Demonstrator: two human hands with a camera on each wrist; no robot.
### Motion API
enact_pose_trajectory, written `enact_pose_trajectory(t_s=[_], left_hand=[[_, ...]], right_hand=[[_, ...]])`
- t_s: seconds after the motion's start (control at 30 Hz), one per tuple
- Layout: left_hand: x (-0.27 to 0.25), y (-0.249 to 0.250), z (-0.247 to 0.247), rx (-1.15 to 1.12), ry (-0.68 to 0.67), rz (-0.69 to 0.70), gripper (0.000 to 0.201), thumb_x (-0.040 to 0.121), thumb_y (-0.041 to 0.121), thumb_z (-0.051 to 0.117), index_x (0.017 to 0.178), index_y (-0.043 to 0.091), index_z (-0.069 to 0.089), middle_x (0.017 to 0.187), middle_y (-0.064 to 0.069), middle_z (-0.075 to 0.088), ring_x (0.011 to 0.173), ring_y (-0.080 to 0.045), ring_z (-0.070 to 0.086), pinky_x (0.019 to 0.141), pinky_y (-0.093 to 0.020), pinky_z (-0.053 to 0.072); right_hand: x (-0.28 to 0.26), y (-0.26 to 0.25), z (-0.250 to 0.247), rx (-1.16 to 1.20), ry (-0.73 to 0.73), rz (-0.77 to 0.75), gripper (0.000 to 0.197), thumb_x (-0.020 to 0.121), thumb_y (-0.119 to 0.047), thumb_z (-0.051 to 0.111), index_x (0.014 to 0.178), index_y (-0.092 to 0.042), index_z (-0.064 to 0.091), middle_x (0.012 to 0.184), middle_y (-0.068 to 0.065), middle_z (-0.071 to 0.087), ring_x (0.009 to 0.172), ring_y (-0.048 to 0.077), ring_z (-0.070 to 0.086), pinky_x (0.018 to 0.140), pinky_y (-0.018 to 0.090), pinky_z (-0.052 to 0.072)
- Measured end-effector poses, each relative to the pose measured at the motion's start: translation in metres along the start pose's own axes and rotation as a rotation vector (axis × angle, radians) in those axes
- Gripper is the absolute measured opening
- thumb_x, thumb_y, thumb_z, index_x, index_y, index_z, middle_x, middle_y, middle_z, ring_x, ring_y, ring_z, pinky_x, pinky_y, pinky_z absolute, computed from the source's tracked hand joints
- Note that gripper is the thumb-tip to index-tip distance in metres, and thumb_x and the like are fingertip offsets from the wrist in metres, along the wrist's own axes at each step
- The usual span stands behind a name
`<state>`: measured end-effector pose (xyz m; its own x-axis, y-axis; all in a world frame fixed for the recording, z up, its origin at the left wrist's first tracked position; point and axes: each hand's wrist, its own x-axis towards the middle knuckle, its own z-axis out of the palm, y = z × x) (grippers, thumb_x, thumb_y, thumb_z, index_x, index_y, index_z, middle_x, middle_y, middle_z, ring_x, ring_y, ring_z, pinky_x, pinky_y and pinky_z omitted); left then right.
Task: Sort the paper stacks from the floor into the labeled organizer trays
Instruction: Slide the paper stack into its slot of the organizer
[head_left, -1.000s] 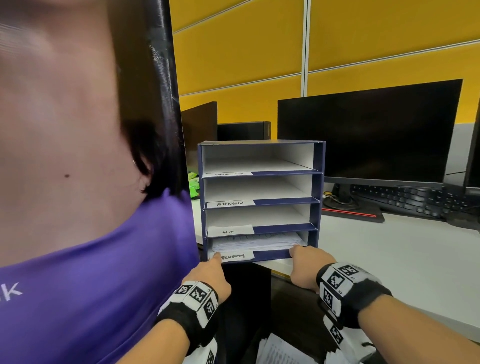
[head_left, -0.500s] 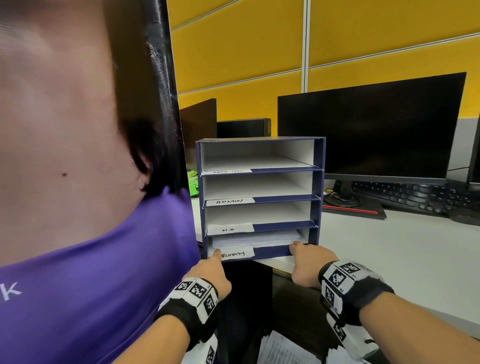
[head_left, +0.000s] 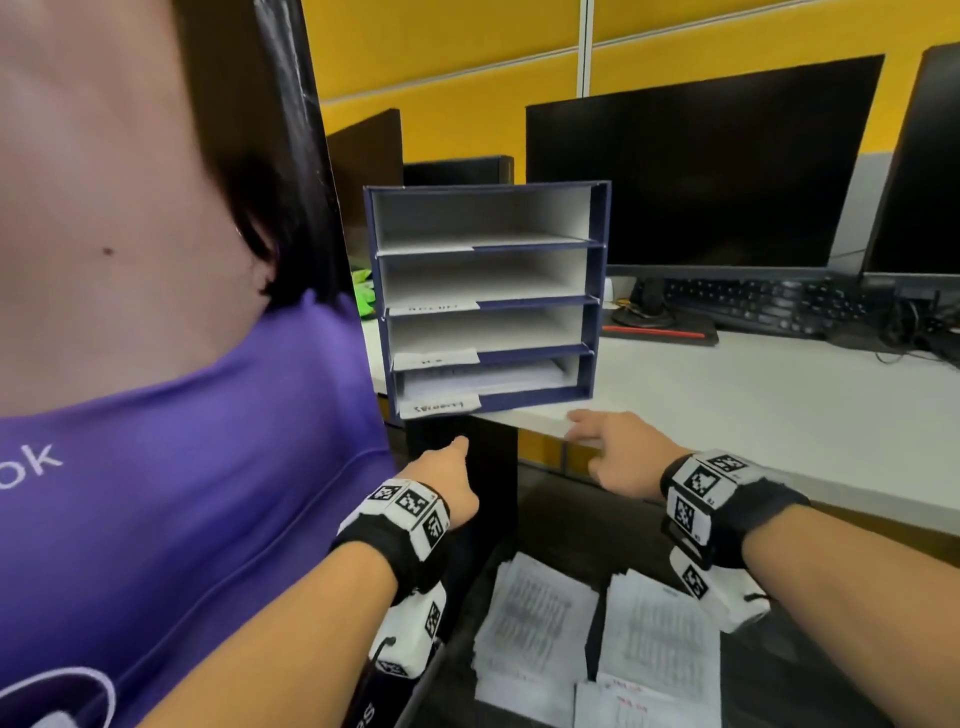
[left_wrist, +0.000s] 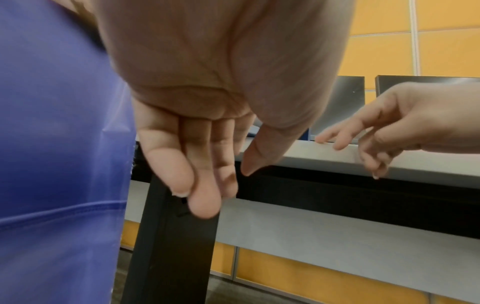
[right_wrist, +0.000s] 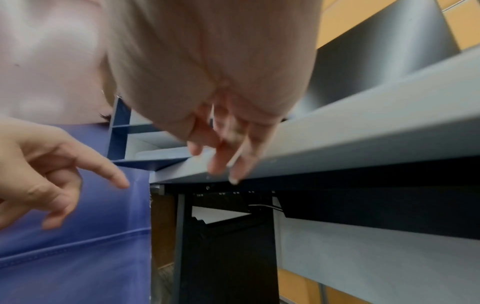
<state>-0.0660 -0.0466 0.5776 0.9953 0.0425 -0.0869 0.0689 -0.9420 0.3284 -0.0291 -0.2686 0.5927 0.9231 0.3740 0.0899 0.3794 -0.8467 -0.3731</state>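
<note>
A dark blue organizer (head_left: 597, 291) with several white labelled trays stands at the desk's near corner. Its bottom tray holds a paper stack (head_left: 483, 376); the trays above look bare. Two paper stacks (head_left: 535, 618) (head_left: 660, 639) lie on the floor below. My left hand (head_left: 441, 478) hangs in the air under the organizer, fingers relaxed and holding nothing (left_wrist: 207, 174). My right hand (head_left: 608, 447) has loosely spread fingers at the desk's front edge (right_wrist: 223, 162), holding nothing.
A person in a purple shirt (head_left: 182, 493) fills the left side, very close. The grey desk (head_left: 753, 415) carries two dark monitors (head_left: 696, 166), a keyboard (head_left: 763, 306) and cables. A black desk leg (left_wrist: 166, 246) stands below the organizer. Yellow partition panels are behind.
Both hands have left the front of the bottom tray and dropped lower. The view has tilted down, so the floor stacks now show.
</note>
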Motion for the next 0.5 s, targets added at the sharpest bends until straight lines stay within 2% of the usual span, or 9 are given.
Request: enact_pose_trajectory(t_s=[0.03,0.1,0.13,0.17,0.23,0.3,0.37,0.43,0.5], left_hand=[[0.000,0.002,0.007,0.012,-0.003,0.015,0.069,0.079,0.014,0.051,0.146,0.022,0.033,0.126,-0.011,0.059,0.104,-0.028,0.063,0.087,-0.034,0.053],[0.001,0.006,0.018,0.016,-0.003,0.036,0.050,0.080,0.015,0.053,0.129,0.022,0.055,0.116,-0.006,0.064,0.089,-0.024,0.065,0.081,-0.031,0.055],[0.004,0.008,0.025,0.008,-0.011,0.042,0.042,0.081,0.015,0.053,0.122,0.022,0.060,0.111,-0.005,0.066,0.079,-0.022,0.064,0.077,-0.031,0.056],[0.008,0.009,0.032,0.001,-0.018,0.044,0.037,0.082,0.015,0.054,0.117,0.022,0.063,0.107,-0.004,0.067,0.073,-0.021,0.063,0.075,-0.031,0.057],[0.016,0.011,0.048,-0.004,-0.032,0.038,0.033,0.083,0.015,0.054,0.113,0.022,0.065,0.106,-0.004,0.067,0.077,-0.022,0.066,0.076,-0.033,0.058],[0.030,0.014,0.074,-0.006,-0.059,0.032,0.030,0.084,0.016,0.055,0.112,0.021,0.066,0.106,-0.006,0.066,0.081,-0.024,0.068,0.077,-0.035,0.059],[0.043,0.013,0.102,-0.007,-0.092,0.023,0.026,0.086,0.018,0.054,0.109,0.020,0.067,0.104,-0.006,0.066,0.082,-0.025,0.068,0.078,-0.036,0.059],[0.062,0.014,0.141,-0.003,-0.132,0.016,0.024,0.086,0.019,0.052,0.105,0.020,0.067,0.102,-0.005,0.066,0.085,-0.026,0.067,0.079,-0.036,0.058],[0.079,0.015,0.183,0.020,-0.177,0.005,0.025,0.085,0.019,0.050,0.104,0.019,0.066,0.106,-0.005,0.067,0.091,-0.025,0.066,0.081,-0.035,0.056]], right_hand=[[-0.005,0.007,0.005,0.045,0.067,-0.010,0.036,0.084,-0.002,0.051,0.110,-0.021,0.068,0.134,-0.001,0.056,0.123,0.019,0.051,0.105,0.027,0.037],[-0.013,0.019,0.012,0.088,0.175,0.011,0.032,0.083,-0.001,0.048,0.078,-0.024,0.069,0.095,-0.004,0.070,0.089,0.015,0.064,0.080,0.023,0.050],[-0.016,0.026,0.015,0.092,0.186,0.030,0.032,0.083,-0.001,0.047,0.072,-0.023,0.069,0.081,-0.005,0.069,0.077,0.014,0.064,0.068,0.019,0.049],[-0.019,0.033,0.020,0.094,0.170,0.047,0.032,0.082,-0.001,0.047,0.070,-0.021,0.069,0.075,-0.006,0.068,0.071,0.014,0.062,0.062,0.016,0.046],[-0.023,0.048,0.031,0.081,0.072,0.084,0.031,0.083,-0.002,0.047,0.072,-0.020,0.070,0.077,-0.007,0.067,0.073,0.011,0.061,0.065,0.014,0.045],[-0.021,0.073,0.050,0.024,-0.104,0.134,0.029,0.084,-0.005,0.050,0.077,-0.023,0.070,0.086,-0.008,0.067,0.081,0.009,0.062,0.075,0.019,0.049],[-0.018,0.100,0.076,-0.008,-0.238,0.196,0.027,0.085,-0.009,0.051,0.080,-0.028,0.069,0.092,-0.008,0.067,0.086,0.009,0.062,0.080,0.022,0.051],[-0.017,0.134,0.107,0.017,-0.296,0.268,0.026,0.086,-0.012,0.052,0.078,-0.032,0.066,0.091,-0.008,0.066,0.088,0.011,0.063,0.081,0.022,0.052],[-0.016,0.167,0.141,0.062,-0.304,0.345,0.026,0.084,-0.012,0.050,0.083,-0.031,0.068,0.095,-0.008,0.066,0.093,0.013,0.063,0.078,0.020,0.048]])
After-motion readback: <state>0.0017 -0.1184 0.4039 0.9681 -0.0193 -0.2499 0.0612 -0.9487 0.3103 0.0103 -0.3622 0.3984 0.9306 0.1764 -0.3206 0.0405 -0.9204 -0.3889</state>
